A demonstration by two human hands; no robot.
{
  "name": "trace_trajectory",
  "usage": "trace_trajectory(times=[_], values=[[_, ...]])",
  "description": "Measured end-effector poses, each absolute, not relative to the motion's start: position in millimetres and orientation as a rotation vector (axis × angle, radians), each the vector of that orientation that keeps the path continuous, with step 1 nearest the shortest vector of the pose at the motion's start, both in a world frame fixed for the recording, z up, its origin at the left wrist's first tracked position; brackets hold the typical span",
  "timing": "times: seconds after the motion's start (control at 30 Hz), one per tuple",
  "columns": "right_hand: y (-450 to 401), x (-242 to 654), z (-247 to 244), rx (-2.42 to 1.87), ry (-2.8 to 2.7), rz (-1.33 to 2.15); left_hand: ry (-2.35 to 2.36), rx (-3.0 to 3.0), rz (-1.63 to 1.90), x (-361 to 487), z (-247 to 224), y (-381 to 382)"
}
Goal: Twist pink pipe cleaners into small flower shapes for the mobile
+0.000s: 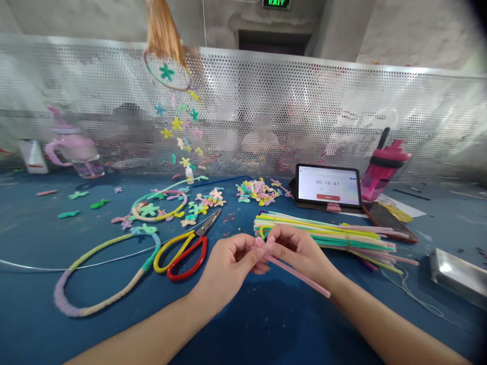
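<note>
Two bare hands meet above a blue tabletop [274, 329]. The left hand [228, 261] and right hand [300, 251] curl inward, fingertips pressed close, both pinching the upper end of a straight pink pipe cleaner [299, 275] that slants down rightward. Just beyond lie a banded bundle of pastel pipe cleaners [323, 234] and red-and-yellow-handled scissors [184, 256].

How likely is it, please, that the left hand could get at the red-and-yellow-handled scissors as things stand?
Likely yes: the left hand lies beside the scissors with nothing between, though it pinches a pink pipe cleaner.
</note>
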State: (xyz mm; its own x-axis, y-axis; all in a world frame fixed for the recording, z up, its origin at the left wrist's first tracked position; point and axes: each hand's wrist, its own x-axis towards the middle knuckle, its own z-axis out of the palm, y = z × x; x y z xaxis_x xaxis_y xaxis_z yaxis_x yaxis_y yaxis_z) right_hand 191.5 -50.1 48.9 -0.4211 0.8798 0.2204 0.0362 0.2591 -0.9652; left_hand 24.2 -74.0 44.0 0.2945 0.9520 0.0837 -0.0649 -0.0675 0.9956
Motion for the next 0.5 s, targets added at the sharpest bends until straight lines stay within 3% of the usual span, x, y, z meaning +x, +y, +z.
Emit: trace_trajectory(times=[0.5], values=[[-54.2, 186.7, 43.8, -0.832, -1.665, 1.348, 0.885, 1.407, 1.053, 25.4, 39.4, -75.4]])
